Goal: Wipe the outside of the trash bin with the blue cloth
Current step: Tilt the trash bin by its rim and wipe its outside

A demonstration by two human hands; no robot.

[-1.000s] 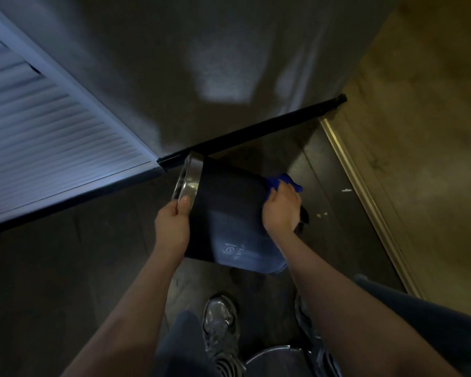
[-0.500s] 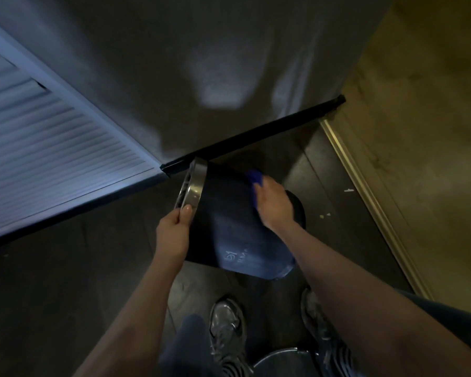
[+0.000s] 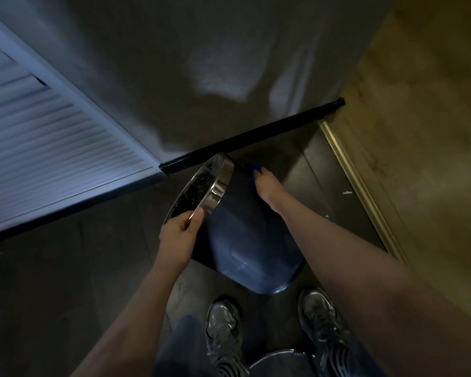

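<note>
1. Your left hand (image 3: 178, 238) grips the bin (image 3: 245, 235) by its shiny metal rim (image 3: 218, 186), thumb on the outside of the ring and fingers curled at its edge. I take this as the anchor hold: it keeps the bin tipped over, mouth turned up and away from you, so the side wall faces you for wiping.
2. Your right hand (image 3: 268, 190) lies on the far side of the wall from that grip, up near the rim end. The blue cloth (image 3: 254, 170) shows only as a small patch past the fingertips; the rest is under the hand. Whether the fingers curl round it or press it flat, I cannot tell.
3. The bin's base sits nearest you, just ahead of your shoes, low over the dark floor (image 3: 52, 268); whether it touches I cannot tell.
4. Count: one bin in hand, one cloth, two hands at work, two shoes (image 3: 223, 319). A second round grey object (image 3: 272, 363) peeks in between your feet; what it is stays unclear.
</note>
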